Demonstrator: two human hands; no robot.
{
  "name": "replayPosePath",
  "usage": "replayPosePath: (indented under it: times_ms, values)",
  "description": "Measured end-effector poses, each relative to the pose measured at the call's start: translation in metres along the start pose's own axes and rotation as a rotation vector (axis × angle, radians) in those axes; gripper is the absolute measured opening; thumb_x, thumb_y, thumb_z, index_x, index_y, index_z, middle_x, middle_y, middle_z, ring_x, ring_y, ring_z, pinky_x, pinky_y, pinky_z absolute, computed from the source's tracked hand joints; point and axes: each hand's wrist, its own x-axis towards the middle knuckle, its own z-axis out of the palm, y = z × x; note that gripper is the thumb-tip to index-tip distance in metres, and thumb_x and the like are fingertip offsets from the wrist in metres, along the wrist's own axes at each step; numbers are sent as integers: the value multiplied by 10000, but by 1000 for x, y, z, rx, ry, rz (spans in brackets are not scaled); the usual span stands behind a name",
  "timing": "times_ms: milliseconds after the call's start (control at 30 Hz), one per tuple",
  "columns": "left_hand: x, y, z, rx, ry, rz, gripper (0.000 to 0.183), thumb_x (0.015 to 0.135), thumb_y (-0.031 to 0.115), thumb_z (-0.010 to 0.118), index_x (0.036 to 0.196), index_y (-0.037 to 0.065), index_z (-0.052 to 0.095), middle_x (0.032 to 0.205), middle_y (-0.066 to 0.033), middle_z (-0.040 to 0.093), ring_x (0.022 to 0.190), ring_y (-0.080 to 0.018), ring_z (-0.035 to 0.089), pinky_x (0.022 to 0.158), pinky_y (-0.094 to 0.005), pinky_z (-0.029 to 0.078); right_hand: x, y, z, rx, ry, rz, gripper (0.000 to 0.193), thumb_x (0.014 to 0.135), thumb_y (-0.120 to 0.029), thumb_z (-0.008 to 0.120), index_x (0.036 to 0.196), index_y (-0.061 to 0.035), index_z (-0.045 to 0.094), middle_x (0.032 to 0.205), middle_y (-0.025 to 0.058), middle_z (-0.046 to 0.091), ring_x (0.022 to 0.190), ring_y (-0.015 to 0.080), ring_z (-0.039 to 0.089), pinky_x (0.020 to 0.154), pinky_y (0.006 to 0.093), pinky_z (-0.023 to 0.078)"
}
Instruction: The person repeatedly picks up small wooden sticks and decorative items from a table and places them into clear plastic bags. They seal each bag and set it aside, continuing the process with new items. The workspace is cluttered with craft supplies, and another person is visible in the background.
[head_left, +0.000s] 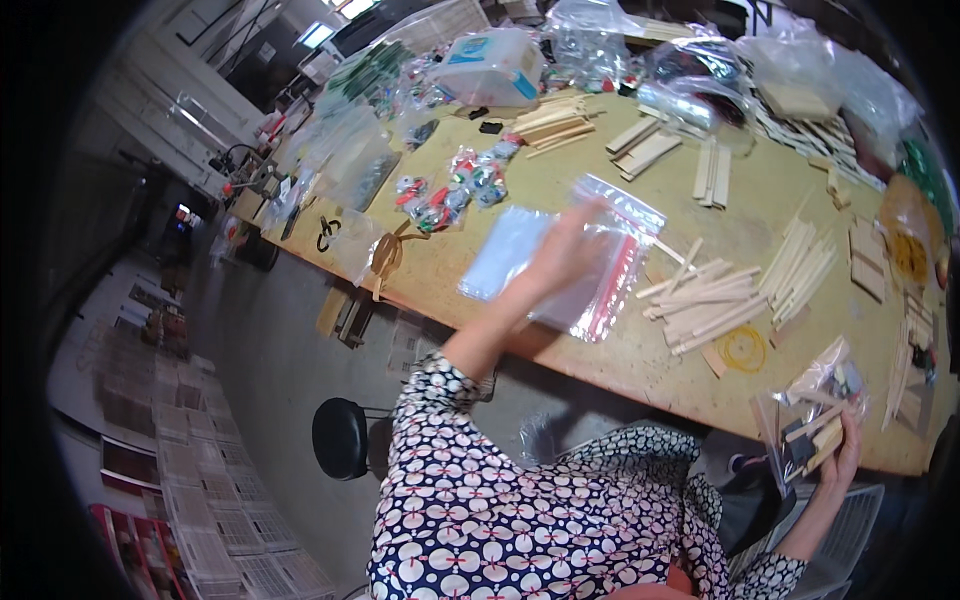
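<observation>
My left hand [570, 248], smeared by motion, reaches over a pile of clear zip bags [600, 310] with a red strip near the table's front edge. Whether its fingers grip a bag cannot be made out. Light blue sheets [500, 250] lie just left of it. At the right, by the table edge, my right hand [842, 458] is closed on a clear plastic bag [775, 425] with wooden sticks and a dark piece in it. Loose wooden sticks [705, 305] and yellow rubber bands [742, 349] lie between my hands.
Small red and grey packets [455, 190] lie left of centre. Behind stand a clear plastic tub [490, 68] and more stick bundles [555, 123]. Bulky plastic bags [800, 85] fill the back right. A black stool [340, 438] stands on the floor at left.
</observation>
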Motion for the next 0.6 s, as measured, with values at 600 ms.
replayPosePath:
  times_ms: [600]
  values:
    - [-99, -264, -203, -181, 282, -819, 672, 854, 338, 702, 1441, 100, 476, 1475, -242, 429, 1357, -371, 437, 1124, -426, 349, 3, 0, -19, 24, 57, 224, 330, 950, -189, 622, 1241, -32, 611, 1188, 104, 671, 1089, 224, 637, 944, 359, 534]
